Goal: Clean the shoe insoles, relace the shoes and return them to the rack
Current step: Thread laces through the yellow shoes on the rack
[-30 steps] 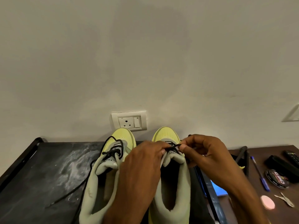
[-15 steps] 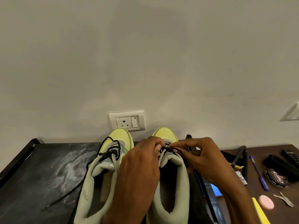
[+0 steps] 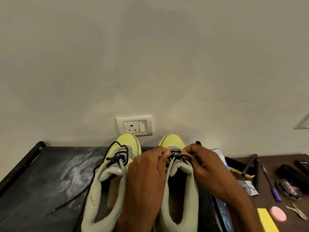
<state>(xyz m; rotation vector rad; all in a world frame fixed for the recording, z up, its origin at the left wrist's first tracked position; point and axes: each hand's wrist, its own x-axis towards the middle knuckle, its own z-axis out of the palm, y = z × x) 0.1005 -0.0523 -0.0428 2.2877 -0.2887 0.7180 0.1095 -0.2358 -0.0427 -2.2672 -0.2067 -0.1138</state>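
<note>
Two pale green and yellow shoes stand side by side on a black rack top (image 3: 41, 178), toes toward the wall. The left shoe (image 3: 107, 190) has a black lace (image 3: 75, 196) trailing loose over the rack to the left. Over the tongue of the right shoe (image 3: 180, 195), my left hand (image 3: 147, 180) and my right hand (image 3: 209, 169) each pinch that shoe's black lace (image 3: 178, 157). Their fingertips almost meet above the top eyelets.
A wall socket (image 3: 134, 125) sits just behind the shoe toes. On the brown table at right lie a black and yellow brush (image 3: 239, 166), a blue pen (image 3: 270, 183), a polish tin (image 3: 289, 189), a pink sponge (image 3: 277, 213) and a yellow strip (image 3: 267, 220).
Both hands have stayed on the right shoe's lace, and the right hand has shifted slightly left and closer to the left hand. The view has drifted a little.
</note>
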